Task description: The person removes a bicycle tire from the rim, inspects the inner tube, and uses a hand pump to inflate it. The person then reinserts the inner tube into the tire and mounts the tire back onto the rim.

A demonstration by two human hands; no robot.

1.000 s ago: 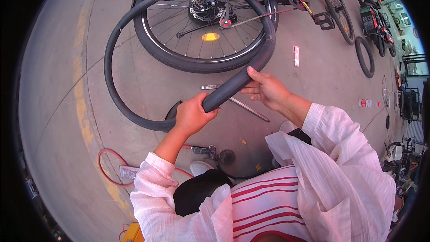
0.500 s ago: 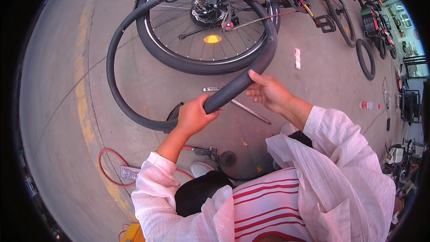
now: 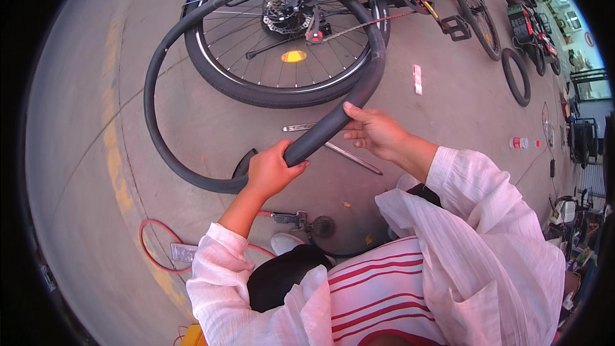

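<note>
A black, puffed-out bicycle inner tube (image 3: 320,133) forms a big loop in front of me, its far part crossing the rear wheel (image 3: 282,94) of a bicycle lying on its side. My left hand (image 3: 272,168) is closed around the near part of the tube. Farther along to the right, my right hand (image 3: 378,133) has its thumb on top of the tube and its fingers at the underside. Beneath the tube, slim metal bars (image 3: 354,157) lie on the floor. A dark curved piece (image 3: 244,163) shows partly behind my left hand.
A pump-like tool with a round gauge (image 3: 323,227) lies by my feet, near a red hose (image 3: 145,248). A small white-and-red packet (image 3: 418,79) is on the concrete. To the right are a loose tyre (image 3: 516,77), a bottle (image 3: 518,143) and another parked bike (image 3: 526,25).
The whole scene has shifted slightly left in view. Both hands keep about the same hold on the inner tube.
</note>
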